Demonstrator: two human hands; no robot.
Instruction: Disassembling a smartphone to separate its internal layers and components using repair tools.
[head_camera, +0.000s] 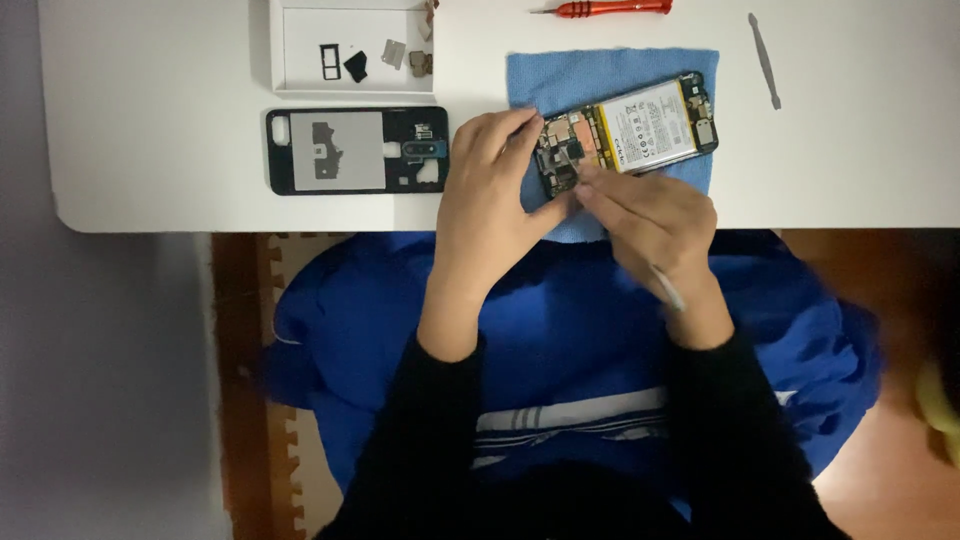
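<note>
Hands at work on an opened phone

Phone (628, 132), back removed, lies tilted on a blue cloth (610, 75) near the front edge of the white table (150, 120), its white battery and circuit board facing up. Left hand (485, 205) is on the phone's near, board end, fingers curled over that corner and thumb stretched along the lower edge, bracing it against the cloth. Right hand (655, 230) is closed in a pinch around a thin pale tool (667, 288), whose rear end sticks out toward the wrist; the fingertips press down at the phone's lower edge beside the board, and the tool's working tip is hidden under them. The two hands are almost touching at the phone's corner.

Off to the left, well apart from the cloth, the black back cover (357, 150) lies inside-up, a grey plate showing within it. Just behind it sits a shallow white tray (350, 88) holding a few small removed parts. At the far edge, a red-handled screwdriver (605, 8) lies flat, and a slim grey pry tool (764, 60) rests to the right of the cloth. Below the table, dark sleeves and blue garment fill the view
</note>
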